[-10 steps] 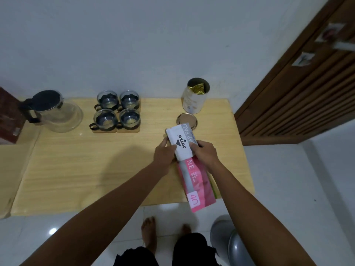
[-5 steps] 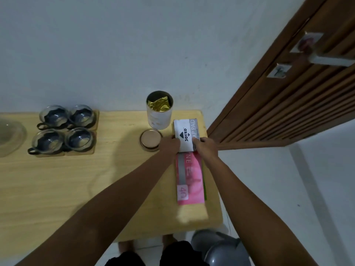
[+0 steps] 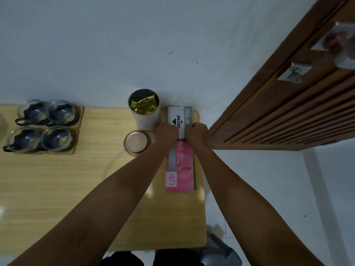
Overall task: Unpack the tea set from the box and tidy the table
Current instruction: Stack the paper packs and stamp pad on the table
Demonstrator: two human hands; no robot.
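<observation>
White pad packet (image 3: 179,120) lies at the far right corner of the counter (image 3: 57,179), against the wall, its near end over a pink packet (image 3: 180,167). Left hand (image 3: 166,131) and right hand (image 3: 196,132) are clamped on its 2 near corners, 1 each side. Compared with 0.5 s ago, both packets sit further back, the white one now just beside the tin (image 3: 144,110). Tin is open, gold foil bag (image 3: 144,105) inside; its lid (image 3: 137,143) lies flat in front. 4 glass cups (image 3: 44,125) stand on wooden coasters (image 3: 77,120), far left.
</observation>
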